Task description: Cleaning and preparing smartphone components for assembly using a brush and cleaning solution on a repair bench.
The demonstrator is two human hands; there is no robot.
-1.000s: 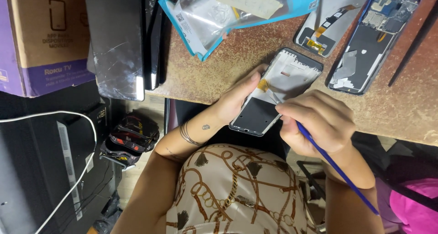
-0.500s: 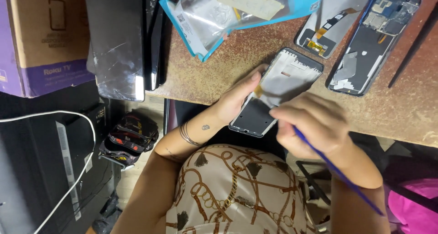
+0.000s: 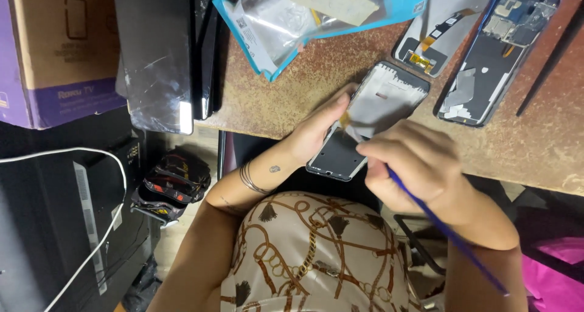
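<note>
A phone frame (image 3: 377, 114) with a grey inner plate lies at the near edge of the brown table (image 3: 304, 93), its lower end hanging over the edge. My left hand (image 3: 319, 126) grips its left side, fingers touching a small orange flex piece. My right hand (image 3: 410, 163) is closed around a long thin blue tool (image 3: 450, 233), whose tip rests on the middle of the frame. The tool's handle runs down and right past my wrist.
An opened phone body (image 3: 496, 50) and a screen panel with flex cable (image 3: 435, 29) lie at the back right. A clear blue-edged bag (image 3: 316, 17) sits at the back. Dark screen panels (image 3: 158, 56) and a cardboard box (image 3: 52, 50) stand left. A thin black rod (image 3: 550, 62) lies right.
My right hand has shifted slightly with the blue tool, working its tip across the frame's middle. My left hand keeps its hold on the frame.
</note>
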